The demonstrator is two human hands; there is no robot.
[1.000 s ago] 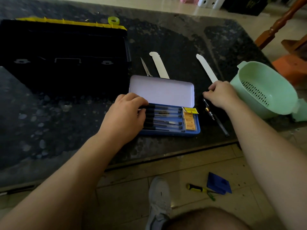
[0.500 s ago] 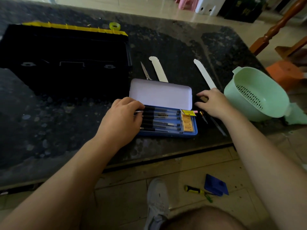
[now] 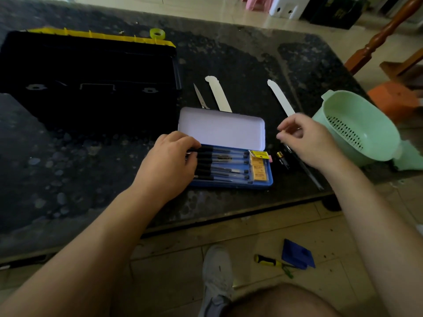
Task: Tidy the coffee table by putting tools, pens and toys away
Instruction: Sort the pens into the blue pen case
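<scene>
Left hand covers the left ends of the pens in the open blue pencil case, fingers bent, tips touching them, grip unclear; right hand hovers right of the case, thumb and forefinger nearly meeting, blurred; I cannot tell whether they hold anything.

the left hand lies on the open blue pencil case, its bent fingers over the dark ends of the pens; whether they grip one is hidden. orange erasers sit at the far end of the pens from these fingertips. the right hand hovers off the table, thumb and forefinger pinched, anything between them too blurred to tell. below those fingers lie a battery and a slim dark pen; beyond them, a white strip; behind the knuckles, a green colander.
</scene>
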